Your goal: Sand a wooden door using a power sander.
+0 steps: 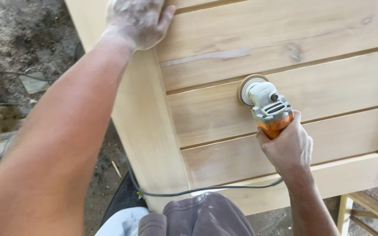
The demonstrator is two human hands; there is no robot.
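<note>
Nearest the camera, the right hand (285,146) is clenched around the orange-bodied angle grinder (267,107), its sanding disc (246,88) pressed flat on a plank of the pale wooden door (285,57), while farther up the dusty left hand (136,19) lies spread on the frame, bracing it mid-sanding; next, I judge, comes steady travel along the grain.

I see both of my forearms bare, with no sleeves, gloves, watch or rings on them. My left hand (137,19) is coated in pale dust across the back and the fingers (168,12). My right hand (288,146) carries only a light film of it. Below, my grey-brown shorts (200,217) show pale dust smears.
</note>
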